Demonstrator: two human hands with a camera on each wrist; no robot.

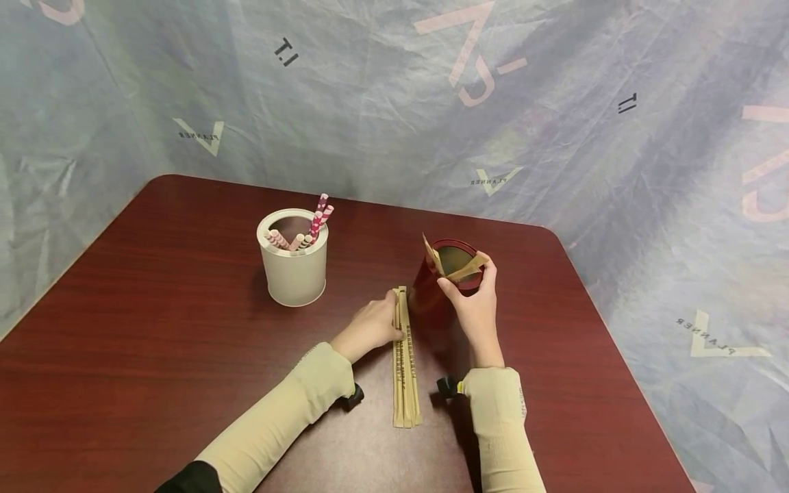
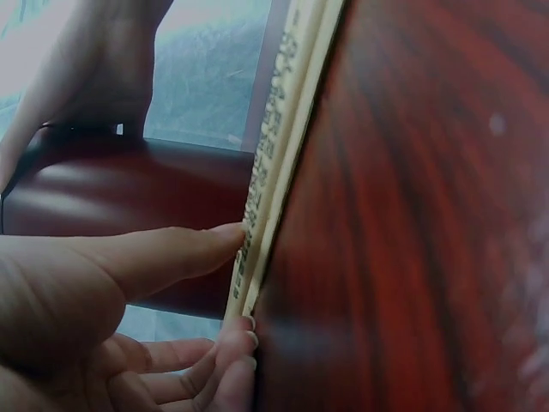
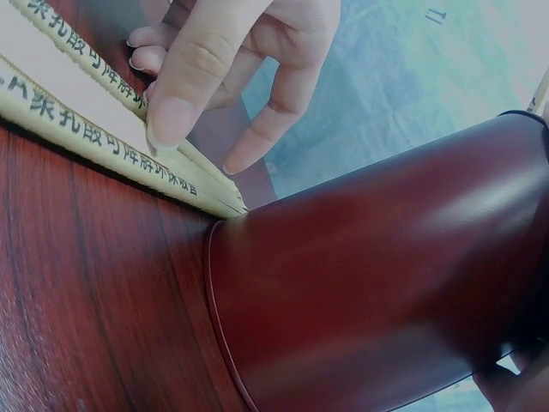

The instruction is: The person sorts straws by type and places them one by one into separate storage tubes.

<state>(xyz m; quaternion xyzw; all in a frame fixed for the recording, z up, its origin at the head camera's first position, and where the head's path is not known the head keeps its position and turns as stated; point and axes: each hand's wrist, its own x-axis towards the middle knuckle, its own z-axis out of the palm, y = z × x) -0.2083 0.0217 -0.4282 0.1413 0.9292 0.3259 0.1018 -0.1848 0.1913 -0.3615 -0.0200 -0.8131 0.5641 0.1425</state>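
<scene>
Several straws in tan paper wrappers (image 1: 405, 376) lie side by side on the table, printed with dark characters. My left hand (image 1: 372, 325) pinches their far end, thumb on the near side, as the left wrist view shows. Just right of them stands a dark red canister (image 3: 377, 266), its base close to the straws' ends. My right hand (image 1: 479, 305) grips the canister near its rim, thumb and fingers spread across the top. Tan paper-wrapped pieces (image 1: 433, 255) stick out of its mouth, one lying between the right thumb and fingers. The far side of the canister is hidden.
A white canister (image 1: 296, 277) stands at the left, holding several patterned paper straws (image 1: 317, 222) in pink and striped colours. The reddish-brown wooden table (image 1: 154, 308) ends in front of a grey printed cloth (image 1: 370, 103) behind and at the sides.
</scene>
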